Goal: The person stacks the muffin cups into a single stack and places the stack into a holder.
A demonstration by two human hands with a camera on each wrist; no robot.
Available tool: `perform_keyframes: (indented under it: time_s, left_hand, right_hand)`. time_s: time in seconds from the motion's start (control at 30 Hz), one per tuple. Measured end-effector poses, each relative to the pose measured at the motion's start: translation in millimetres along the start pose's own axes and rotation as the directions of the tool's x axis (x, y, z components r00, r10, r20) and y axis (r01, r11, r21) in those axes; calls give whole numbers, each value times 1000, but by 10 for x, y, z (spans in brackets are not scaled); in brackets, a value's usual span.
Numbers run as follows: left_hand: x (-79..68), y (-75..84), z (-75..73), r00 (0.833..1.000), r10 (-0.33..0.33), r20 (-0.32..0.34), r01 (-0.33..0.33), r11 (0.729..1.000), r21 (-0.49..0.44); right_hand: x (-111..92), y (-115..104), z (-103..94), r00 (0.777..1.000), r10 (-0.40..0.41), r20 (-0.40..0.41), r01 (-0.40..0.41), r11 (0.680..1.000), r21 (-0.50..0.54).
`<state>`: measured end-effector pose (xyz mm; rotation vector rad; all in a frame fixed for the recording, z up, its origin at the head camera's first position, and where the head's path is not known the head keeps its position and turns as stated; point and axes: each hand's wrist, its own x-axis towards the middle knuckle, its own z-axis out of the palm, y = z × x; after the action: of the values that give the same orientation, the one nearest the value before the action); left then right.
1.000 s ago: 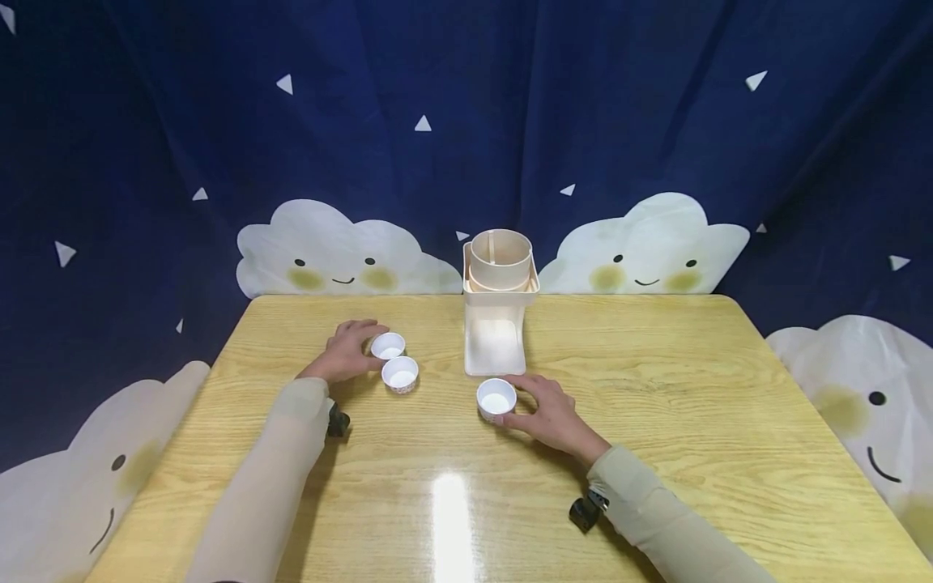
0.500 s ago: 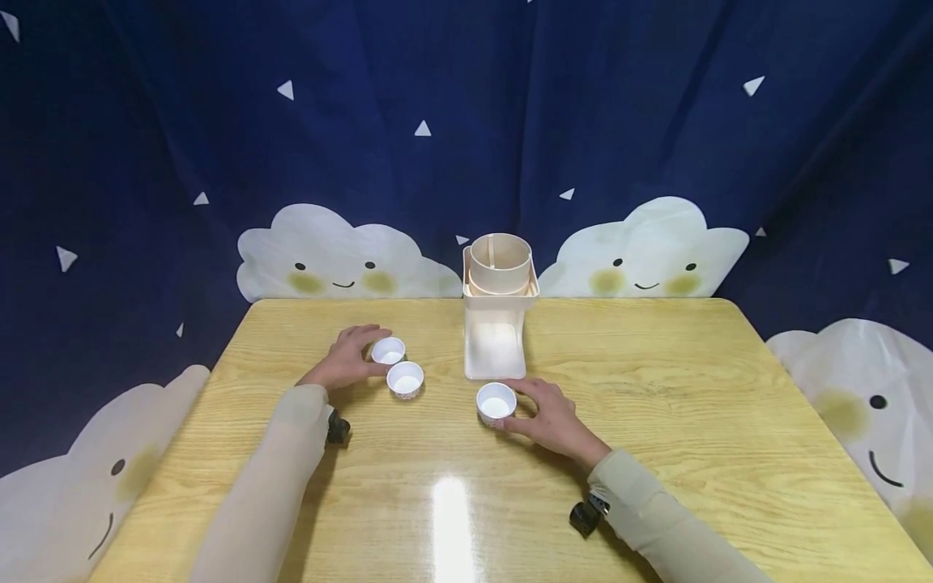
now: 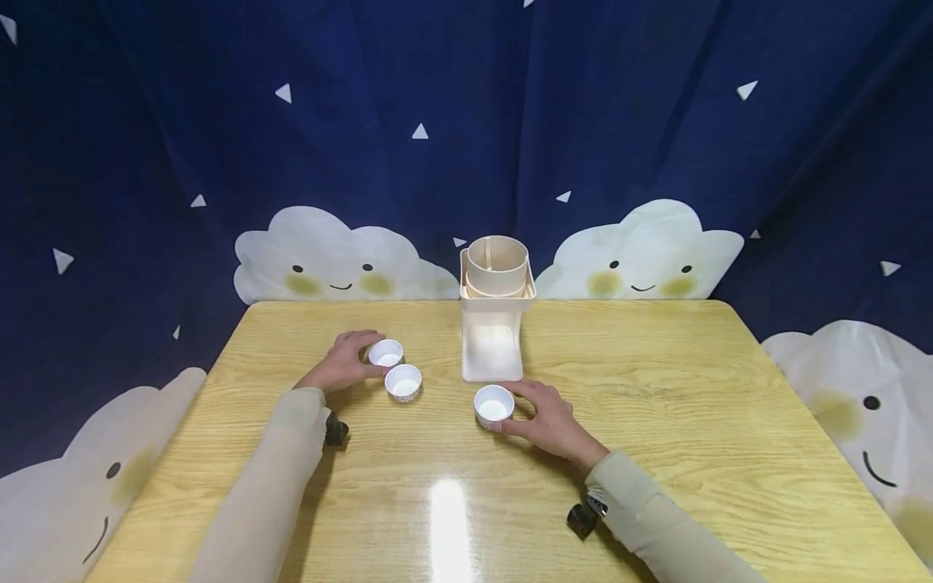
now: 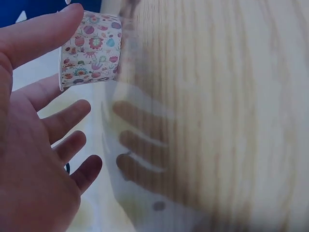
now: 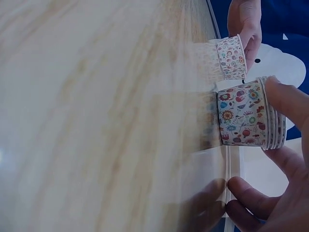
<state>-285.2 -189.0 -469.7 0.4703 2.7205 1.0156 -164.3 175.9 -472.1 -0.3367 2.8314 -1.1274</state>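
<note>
My left hand [image 3: 341, 363] curves its thumb and fingers round a small white paper cup [image 3: 385, 353] at the left of the table. A second paper cup [image 3: 403, 382] stands upright just in front of it, close to the thumb tip. In the left wrist view the thumb overlaps a flower-printed cup [image 4: 96, 48], with the index finger partly hidden behind it and the other fingers spread. My right hand [image 3: 547, 418] grips a stack of paper cups [image 3: 494, 406] between thumb and index finger. Several nested rims of that stack [image 5: 244, 116] show in the right wrist view.
A cream stand [image 3: 492, 344] with a round open-topped holder [image 3: 498, 265] stands at the back middle of the wooden table [image 3: 692, 405], just beyond the right hand's stack. A dark blue curtain [image 3: 619, 105] with printed clouds hangs behind the table edge.
The front left cup has slid slightly right, a little farther from the left wrist. Both hands stay nearly in place, and the head view has shifted slightly.
</note>
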Motion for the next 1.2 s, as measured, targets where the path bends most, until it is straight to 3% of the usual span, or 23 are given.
perform_keyframes:
  time_s: [0.43,0.8,1.2]
  left_hand:
    - [-77,-27,41,998,-11,-69,7,998,-66]
    - [-139,-65,74,983,19,-184,-23,1000,-21]
    - [-215,-29,40,982,-22,-187,21,1000,-8]
  right_hand:
    - [-20,-12,16,1000,3,-5,-3,1000,-1]
    - [-5,-28,26,1000,4,4,-4,1000,-17]
    - [-11,-61,9,1000,10,-11,-10,1000,-16]
